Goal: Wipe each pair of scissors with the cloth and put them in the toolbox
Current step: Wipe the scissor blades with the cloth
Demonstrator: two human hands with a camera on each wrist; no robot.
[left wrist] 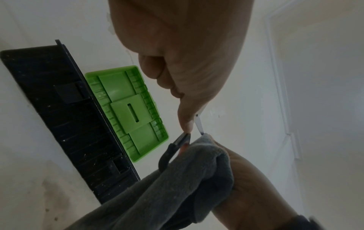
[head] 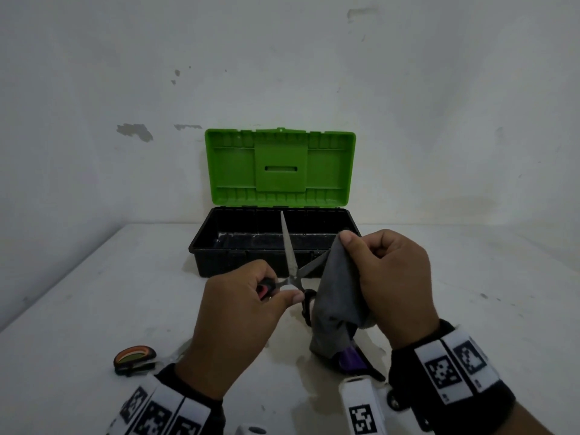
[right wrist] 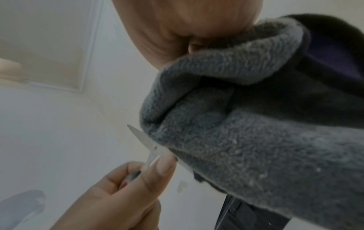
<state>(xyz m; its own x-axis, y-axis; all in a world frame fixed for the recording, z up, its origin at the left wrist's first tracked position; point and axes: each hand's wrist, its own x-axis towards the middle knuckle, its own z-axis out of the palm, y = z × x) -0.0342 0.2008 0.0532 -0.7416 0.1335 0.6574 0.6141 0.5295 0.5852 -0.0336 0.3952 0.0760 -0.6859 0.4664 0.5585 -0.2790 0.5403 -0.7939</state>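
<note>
My left hand grips the red-and-black handle of a pair of scissors, whose steel blades stand spread apart in front of the toolbox. One blade points up and away. The other blade runs right into the grey cloth, which my right hand pinches around it. The toolbox is black, with its green lid raised against the wall, and I see nothing inside it. In the left wrist view the cloth covers the blade tip and a black handle loop shows beside it.
Another pair of scissors with an orange-and-green handle lies on the white table at the front left. A purple-and-black handle shows under the hanging cloth at the front. The wall stands close behind the toolbox.
</note>
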